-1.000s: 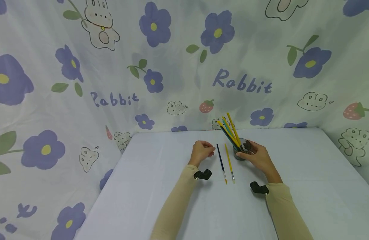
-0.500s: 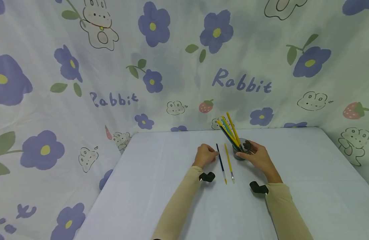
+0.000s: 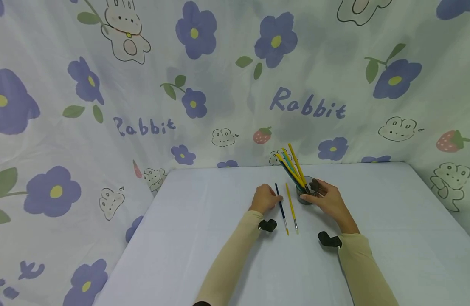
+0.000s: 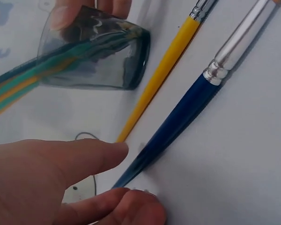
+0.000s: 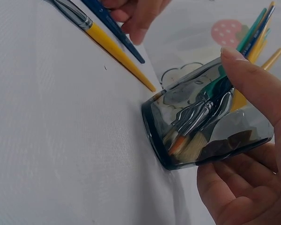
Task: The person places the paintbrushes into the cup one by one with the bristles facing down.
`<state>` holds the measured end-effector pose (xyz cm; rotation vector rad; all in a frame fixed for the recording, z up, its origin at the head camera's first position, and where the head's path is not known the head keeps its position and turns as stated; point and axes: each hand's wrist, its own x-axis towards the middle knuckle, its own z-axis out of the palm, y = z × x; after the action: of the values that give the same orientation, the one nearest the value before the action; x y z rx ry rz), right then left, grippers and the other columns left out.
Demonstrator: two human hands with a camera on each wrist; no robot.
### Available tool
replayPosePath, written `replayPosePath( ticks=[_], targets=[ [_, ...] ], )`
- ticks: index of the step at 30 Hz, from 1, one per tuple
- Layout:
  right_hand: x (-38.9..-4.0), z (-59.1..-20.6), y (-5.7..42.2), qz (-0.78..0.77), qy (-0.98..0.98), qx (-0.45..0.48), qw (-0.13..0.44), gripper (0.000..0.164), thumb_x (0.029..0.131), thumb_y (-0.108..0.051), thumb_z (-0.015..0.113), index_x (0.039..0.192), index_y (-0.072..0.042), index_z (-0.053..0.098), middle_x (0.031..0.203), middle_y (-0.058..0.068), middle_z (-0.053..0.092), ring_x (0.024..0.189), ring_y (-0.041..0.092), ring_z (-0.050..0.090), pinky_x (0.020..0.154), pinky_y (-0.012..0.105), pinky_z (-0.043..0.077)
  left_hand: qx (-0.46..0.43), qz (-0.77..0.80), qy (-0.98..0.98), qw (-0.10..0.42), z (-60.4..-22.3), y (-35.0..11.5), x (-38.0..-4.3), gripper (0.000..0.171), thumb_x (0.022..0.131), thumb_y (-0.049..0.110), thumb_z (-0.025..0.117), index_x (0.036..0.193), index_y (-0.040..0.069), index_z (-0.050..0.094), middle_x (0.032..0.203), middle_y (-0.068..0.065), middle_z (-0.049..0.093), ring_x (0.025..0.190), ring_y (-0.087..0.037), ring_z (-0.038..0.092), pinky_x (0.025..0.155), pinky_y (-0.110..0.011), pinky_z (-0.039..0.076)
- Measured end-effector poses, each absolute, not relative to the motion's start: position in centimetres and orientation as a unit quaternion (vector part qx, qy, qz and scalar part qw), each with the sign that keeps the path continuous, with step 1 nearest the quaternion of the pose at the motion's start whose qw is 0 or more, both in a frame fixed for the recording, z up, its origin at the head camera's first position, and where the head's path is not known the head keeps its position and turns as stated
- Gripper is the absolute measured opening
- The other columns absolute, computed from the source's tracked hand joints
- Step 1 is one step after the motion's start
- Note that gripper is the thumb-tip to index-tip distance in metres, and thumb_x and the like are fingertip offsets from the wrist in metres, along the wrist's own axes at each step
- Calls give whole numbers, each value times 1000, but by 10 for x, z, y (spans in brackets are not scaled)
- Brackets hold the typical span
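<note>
In the head view my right hand (image 3: 328, 199) grips a dark see-through glass cup (image 3: 305, 196). Several paintbrushes (image 3: 292, 168), with yellow, teal and dark handles, lean out of it to the left, bristles down inside. The right wrist view shows my right thumb (image 5: 253, 79) along the glass and the fingers round its other side. A blue-handled paintbrush (image 4: 178, 115) lies on the white table. My left hand (image 3: 264, 199) is at the upper part of its handle, thumb and fingers parted on either side of it. Beside it lies a yellow-handled paintbrush (image 4: 166, 63).
The two loose brushes lie roughly side by side on the white table (image 3: 173, 255), bristles toward me, between my hands. A curtain (image 3: 227, 76) printed with flowers and rabbits hangs behind the table and along its left side.
My left hand has moved right and slightly toward me, from beside the blue brush to its handle. The right hand and the cup have stayed put.
</note>
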<state>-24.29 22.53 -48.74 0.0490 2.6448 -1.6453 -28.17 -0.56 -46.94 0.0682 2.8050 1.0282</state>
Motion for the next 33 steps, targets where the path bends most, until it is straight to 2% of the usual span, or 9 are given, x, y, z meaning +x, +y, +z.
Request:
replayPosePath(
  ticks=[6, 11, 18, 21, 25, 28, 30, 33],
  targets=[
    [-242, -488, 226, -530, 848, 11, 11, 110, 84, -54, 83, 162, -1, 26, 163, 27, 37, 150, 46, 40, 121, 55, 42, 40, 303, 949, 76, -467, -3, -282, 25, 86, 22, 84, 80, 5, 67, 70, -3, 63, 59, -13, 55, 49, -22, 44],
    [-242, -486, 225, -533, 846, 16, 19, 111, 83, -55, 83, 163, -2, 25, 165, 25, 35, 151, 45, 39, 122, 55, 41, 47, 270, 959, 73, -466, -4, -281, 21, 86, 16, 81, 80, 3, 67, 72, -5, 65, 58, -14, 57, 48, -23, 46],
    [-242, -484, 224, -526, 850, 21, 19, 109, 85, -51, 83, 162, -1, 25, 164, 26, 36, 150, 45, 40, 121, 54, 41, 66, 220, 971, 62, -459, -8, -276, 29, 83, 19, 83, 95, -1, 66, 84, -11, 65, 67, -19, 58, 55, -28, 50],
    [-242, -484, 225, -527, 849, 21, 19, 109, 85, -51, 83, 163, -1, 25, 164, 26, 36, 150, 45, 40, 121, 53, 42, 72, 205, 974, 59, -458, -10, -274, 32, 81, 21, 84, 95, -1, 65, 86, -11, 65, 69, -20, 58, 57, -30, 51],
    [-242, -485, 225, -528, 849, 20, 20, 108, 85, -51, 83, 163, -2, 25, 164, 26, 36, 150, 45, 40, 121, 53, 42, 73, 224, 970, 68, -458, -16, -276, 27, 82, 23, 84, 83, 2, 67, 76, -8, 66, 62, -18, 59, 53, -27, 49],
    [-242, -484, 225, -527, 849, 20, 22, 109, 85, -51, 83, 163, -2, 25, 164, 26, 35, 150, 45, 40, 121, 53, 42, 69, 266, 957, 97, -458, -25, -280, 24, 84, 24, 82, 76, 3, 73, 65, -4, 69, 55, -14, 63, 54, -24, 50],
    [-242, -484, 225, -526, 850, 20, 23, 110, 85, -51, 83, 163, -1, 24, 165, 26, 35, 150, 45, 40, 121, 53, 41, 64, 298, 945, 114, -458, -32, -281, 21, 86, 24, 81, 78, 4, 77, 62, -3, 71, 54, -12, 65, 57, -23, 52],
    [-243, -485, 224, -528, 849, 20, 23, 110, 85, -52, 83, 163, -1, 24, 165, 26, 35, 150, 45, 39, 121, 54, 41, 49, 365, 920, 132, -459, -42, -285, 19, 87, 22, 78, 89, 3, 79, 67, -5, 74, 58, -11, 67, 63, -23, 57]
  ],
)
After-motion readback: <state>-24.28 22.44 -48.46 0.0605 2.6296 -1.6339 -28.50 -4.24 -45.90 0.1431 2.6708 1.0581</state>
